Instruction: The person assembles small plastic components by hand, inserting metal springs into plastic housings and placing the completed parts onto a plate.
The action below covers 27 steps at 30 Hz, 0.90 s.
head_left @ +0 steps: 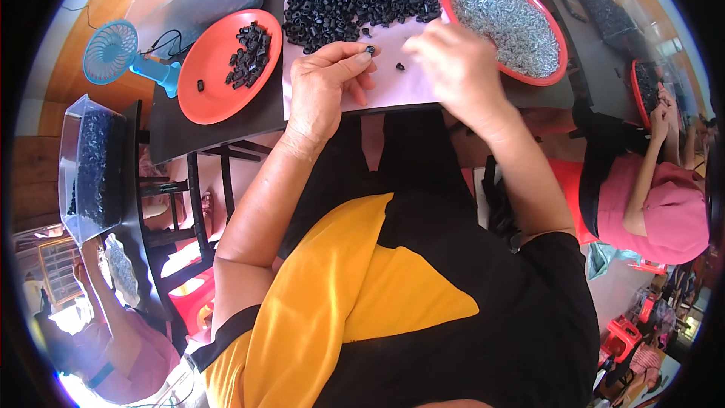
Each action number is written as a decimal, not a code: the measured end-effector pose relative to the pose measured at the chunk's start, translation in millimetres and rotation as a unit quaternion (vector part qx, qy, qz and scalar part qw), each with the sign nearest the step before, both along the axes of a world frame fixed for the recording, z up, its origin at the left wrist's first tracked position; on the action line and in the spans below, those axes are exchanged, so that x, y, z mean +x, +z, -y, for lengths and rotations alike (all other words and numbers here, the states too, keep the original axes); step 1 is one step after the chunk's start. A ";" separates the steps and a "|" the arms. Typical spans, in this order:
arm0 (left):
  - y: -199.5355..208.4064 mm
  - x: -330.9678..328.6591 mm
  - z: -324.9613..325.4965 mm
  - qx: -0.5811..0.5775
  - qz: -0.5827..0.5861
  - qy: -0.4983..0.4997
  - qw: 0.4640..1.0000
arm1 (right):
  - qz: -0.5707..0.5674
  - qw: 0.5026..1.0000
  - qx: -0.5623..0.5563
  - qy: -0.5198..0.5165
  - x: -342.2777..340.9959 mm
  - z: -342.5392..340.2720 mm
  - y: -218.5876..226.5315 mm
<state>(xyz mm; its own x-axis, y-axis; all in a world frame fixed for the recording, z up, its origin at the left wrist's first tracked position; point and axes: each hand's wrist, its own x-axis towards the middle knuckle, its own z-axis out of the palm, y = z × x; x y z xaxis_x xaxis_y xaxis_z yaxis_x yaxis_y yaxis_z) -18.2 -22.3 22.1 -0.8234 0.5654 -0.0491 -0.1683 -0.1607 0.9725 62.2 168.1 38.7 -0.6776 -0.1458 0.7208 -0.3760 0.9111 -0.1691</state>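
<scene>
Black, 1 small part is pinched in the left hand's fingertips over a pink sheet; the right hand, blurred near silvery pieces, has a grip I cannot tell.

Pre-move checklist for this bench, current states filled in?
1. Left hand has a small black part at its fingertips: ok.
2. Right hand grip confirmed: cannot tell, fingers motion-blurred.
3. Silvery metal parts within reach: ok, their red tray sits right beside the right hand.
4. Black parts supply: ok, a large pile lies on the pink sheet.
5. Sheet between the hands clear: not ok, one stray black part lies there.
6. Orange-red tray on the table: ok, black parts inside.
</scene>
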 end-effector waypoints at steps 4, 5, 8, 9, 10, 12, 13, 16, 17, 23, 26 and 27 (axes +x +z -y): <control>-1.5 1.2 1.4 0.025 0.014 0.015 0.999 | 0.041 0.996 0.082 -0.006 -5.7 5.0 -14.7; -1.2 2.1 2.4 0.037 0.015 0.023 0.999 | 0.051 0.993 0.108 -0.017 -5.8 5.5 -16.7; -3.5 -0.7 3.5 0.040 0.021 0.004 0.999 | 0.078 0.992 0.095 -0.017 -8.4 3.6 -22.8; -2.7 -1.4 4.6 0.026 0.017 -0.004 1.000 | 0.077 0.992 0.096 -0.016 -8.9 3.7 -21.8; -4.1 -1.8 4.8 0.027 0.016 -0.002 1.000 | 0.098 0.991 0.093 -0.019 -10.0 3.4 -20.8; -8.5 -2.3 4.4 0.030 0.003 -0.011 0.999 | 0.118 0.989 0.091 -0.020 -10.5 3.8 -17.1; -8.9 -2.7 4.3 0.030 0.003 -0.009 0.999 | 0.148 0.985 0.085 -0.019 -10.5 3.9 -13.5; -8.8 -1.9 3.4 0.028 -0.006 -0.008 1.000 | 0.182 0.981 0.068 -0.014 -11.9 3.1 -10.4; -8.6 -2.2 2.8 0.027 -0.010 -0.003 1.000 | 0.185 0.981 0.056 -0.010 -12.2 2.3 -10.4; -6.0 0.0 0.6 0.045 0.007 0.029 0.999 | 0.161 0.987 0.023 -0.011 -9.6 2.6 -14.9; -4.5 1.1 0.0 0.040 0.014 0.034 0.999 | 0.103 0.993 0.058 -0.011 -8.5 7.4 -15.4; -4.0 1.4 -0.2 0.040 0.015 0.036 0.998 | 0.073 0.994 0.082 -0.002 -8.4 7.9 -14.5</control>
